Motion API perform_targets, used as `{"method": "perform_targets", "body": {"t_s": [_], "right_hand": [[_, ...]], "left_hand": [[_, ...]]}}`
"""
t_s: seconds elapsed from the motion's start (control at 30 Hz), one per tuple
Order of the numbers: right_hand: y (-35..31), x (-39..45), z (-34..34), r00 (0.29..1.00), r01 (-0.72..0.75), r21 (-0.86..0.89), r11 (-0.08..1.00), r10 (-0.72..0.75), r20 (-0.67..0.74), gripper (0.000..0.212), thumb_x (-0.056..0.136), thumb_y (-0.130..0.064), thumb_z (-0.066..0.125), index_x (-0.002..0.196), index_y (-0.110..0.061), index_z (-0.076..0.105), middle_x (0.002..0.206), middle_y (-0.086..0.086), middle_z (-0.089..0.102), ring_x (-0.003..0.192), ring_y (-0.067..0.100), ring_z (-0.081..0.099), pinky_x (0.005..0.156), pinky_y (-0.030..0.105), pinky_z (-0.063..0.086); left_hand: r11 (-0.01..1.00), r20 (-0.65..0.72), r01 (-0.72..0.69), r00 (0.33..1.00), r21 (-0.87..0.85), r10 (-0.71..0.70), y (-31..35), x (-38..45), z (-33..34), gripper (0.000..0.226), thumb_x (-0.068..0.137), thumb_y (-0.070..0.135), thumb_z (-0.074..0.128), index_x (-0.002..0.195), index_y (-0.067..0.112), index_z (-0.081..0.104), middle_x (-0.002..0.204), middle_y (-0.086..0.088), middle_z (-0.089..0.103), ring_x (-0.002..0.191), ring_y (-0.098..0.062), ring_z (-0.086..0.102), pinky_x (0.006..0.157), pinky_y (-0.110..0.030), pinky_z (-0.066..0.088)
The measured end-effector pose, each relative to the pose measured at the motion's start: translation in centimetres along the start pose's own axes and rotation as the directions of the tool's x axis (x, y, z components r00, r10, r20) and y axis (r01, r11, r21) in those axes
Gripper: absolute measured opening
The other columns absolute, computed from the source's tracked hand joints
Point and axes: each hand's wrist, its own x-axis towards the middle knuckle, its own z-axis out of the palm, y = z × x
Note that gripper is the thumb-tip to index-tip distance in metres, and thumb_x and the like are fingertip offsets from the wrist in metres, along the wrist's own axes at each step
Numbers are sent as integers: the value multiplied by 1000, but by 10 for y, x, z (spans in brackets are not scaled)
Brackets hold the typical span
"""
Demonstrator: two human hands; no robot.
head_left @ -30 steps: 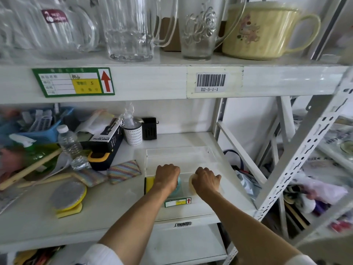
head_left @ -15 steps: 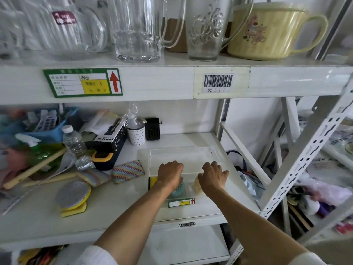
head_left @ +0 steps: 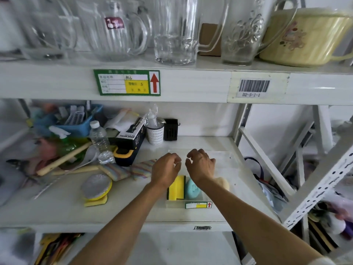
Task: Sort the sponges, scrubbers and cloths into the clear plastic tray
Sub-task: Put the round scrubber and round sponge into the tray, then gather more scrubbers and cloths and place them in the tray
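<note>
The clear plastic tray (head_left: 222, 156) lies on the white shelf. Its near end holds a yellow sponge with a dark edge (head_left: 176, 188), a teal scrubber (head_left: 193, 188) and a pale beige sponge (head_left: 223, 183). My left hand (head_left: 167, 170) and my right hand (head_left: 200, 164) hover side by side above the tray, fingers loosely curled, nothing in either. To the left on the shelf lie two striped cloths (head_left: 141, 169) (head_left: 116, 172) and a round silver scrubber on yellow sponges (head_left: 96, 186).
Left of the tray are a water bottle (head_left: 99, 140), a black spray-bottle box (head_left: 131, 138), a blue basket (head_left: 66, 121), wooden sticks and a white perforated cup (head_left: 155, 133). Glass pitchers stand on the shelf above. A slanted white rack brace (head_left: 315, 190) crosses at right.
Both hands have lifted off the sponges in the tray and moved up and back, fingers loosening. The yellow sponge, teal scrubber and beige sponge now lie uncovered.
</note>
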Motion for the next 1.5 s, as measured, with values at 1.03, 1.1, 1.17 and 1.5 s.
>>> {"method": "perform_targets", "body": {"t_s": [1.03, 1.1, 1.17, 1.5], "right_hand": [[-153, 26, 147, 902, 123, -132, 983, -55, 429, 46, 83, -17, 65, 127, -12, 52, 127, 11, 51, 121, 32, 51, 99, 42, 41], [-150, 33, 148, 889, 173, -172, 970, -79, 451, 51, 82, -21, 66, 129, -10, 50, 128, 12, 49, 122, 32, 49, 103, 44, 40], [-150, 38, 149, 868, 226, -196, 954, -106, 485, 54, 83, -22, 66, 132, -9, 48, 130, 13, 47, 123, 32, 47, 103, 45, 40], [-146, 52, 167, 768, 376, -294, 879, -118, 630, 56, 87, -34, 59, 138, -18, 44, 138, 8, 46, 130, 30, 44, 108, 48, 34]], "left_hand": [[740, 16, 669, 741, 63, -671, -242, -59, -127, 50, 88, 36, 59, 133, 18, 49, 132, -16, 49, 124, -35, 49, 101, -44, 45], [753, 33, 654, 753, 69, -657, -241, -56, -125, 51, 88, 37, 61, 134, 18, 49, 132, -16, 49, 124, -35, 49, 101, -44, 45], [765, 40, 638, 765, 84, -643, -239, -52, -122, 53, 87, 38, 62, 134, 18, 49, 132, -15, 49, 125, -35, 49, 101, -43, 44], [772, 128, 585, 770, 249, -625, -240, -39, -110, 60, 88, 41, 58, 141, 18, 39, 136, -16, 47, 127, -35, 46, 102, -45, 44]]}}
